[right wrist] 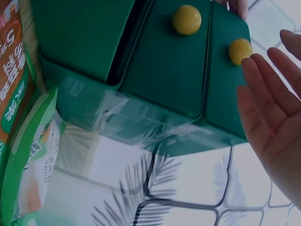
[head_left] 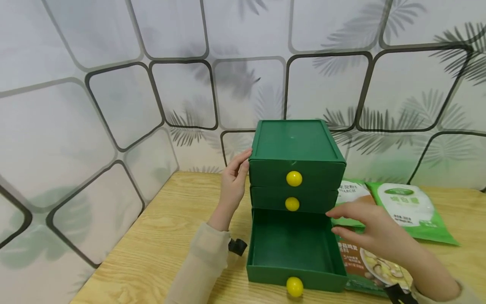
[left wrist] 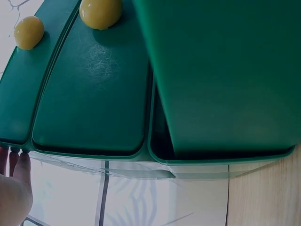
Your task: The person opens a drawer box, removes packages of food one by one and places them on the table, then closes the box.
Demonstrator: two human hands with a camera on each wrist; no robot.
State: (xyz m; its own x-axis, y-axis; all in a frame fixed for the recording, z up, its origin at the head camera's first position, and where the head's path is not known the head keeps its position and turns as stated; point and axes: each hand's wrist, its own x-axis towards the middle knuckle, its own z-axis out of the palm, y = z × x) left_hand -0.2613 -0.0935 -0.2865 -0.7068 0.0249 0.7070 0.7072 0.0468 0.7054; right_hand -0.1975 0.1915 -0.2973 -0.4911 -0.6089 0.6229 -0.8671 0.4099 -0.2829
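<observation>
A green drawer box (head_left: 292,141) with round yellow knobs stands on the table. Its bottom drawer (head_left: 290,245) is pulled out, and nothing shows inside it. Above it the other two drawers are closed. My left hand (head_left: 234,179) rests against the upper left side of the box, also seen in the left wrist view with its fingertips (left wrist: 21,162) at the edge. Near the right side, my right hand (head_left: 373,228) hovers over the drawer's right edge, thumb and fingers apart and holding nothing. In the right wrist view its fingers (right wrist: 265,89) are extended.
Right of the box lie a green and white bag (head_left: 411,207), a starch bag (head_left: 351,192) behind, and a brown food packet (head_left: 355,261) in front, partly under the right arm. A patterned wall covering (head_left: 250,93) rises behind the wooden table (head_left: 152,253).
</observation>
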